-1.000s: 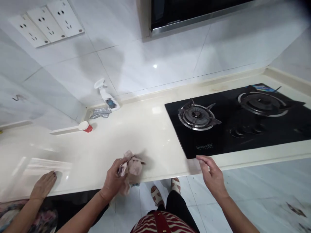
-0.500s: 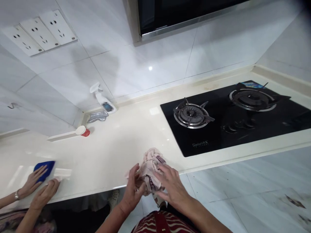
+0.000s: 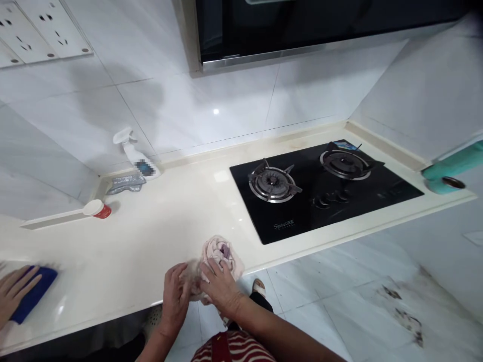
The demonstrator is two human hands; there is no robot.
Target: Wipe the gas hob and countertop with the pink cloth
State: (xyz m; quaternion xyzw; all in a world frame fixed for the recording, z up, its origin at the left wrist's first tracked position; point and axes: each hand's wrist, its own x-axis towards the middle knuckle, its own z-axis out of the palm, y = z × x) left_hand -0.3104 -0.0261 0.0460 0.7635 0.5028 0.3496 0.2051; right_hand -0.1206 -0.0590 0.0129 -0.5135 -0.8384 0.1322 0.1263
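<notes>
A crumpled pale pink cloth (image 3: 234, 259) with a purple patch lies bunched at the front edge of the cream countertop (image 3: 166, 216). My right hand (image 3: 222, 290) is on top of the cloth, its fingers bent into the folds. My left hand (image 3: 175, 296) is curled at the cloth's left side, thumb toward the fabric. Part of the cloth between my hands is blurred, and the left fingertips are partly hidden.
A black gas hob (image 3: 302, 216) with two burners is to the right. Teal cylindrical items (image 3: 439, 185) stand beyond it. Toward the back left are a spray bottle (image 3: 130, 148), a silver packet (image 3: 126, 183) and a paper cup (image 3: 101, 210). Another person's hand (image 3: 13, 291) presses a blue cloth (image 3: 39, 291).
The view has swung right, bringing the teal items into sight. My right hand has lowered onto the cloth, and the cloth is bunched differently. The other person's second hand has left view.
</notes>
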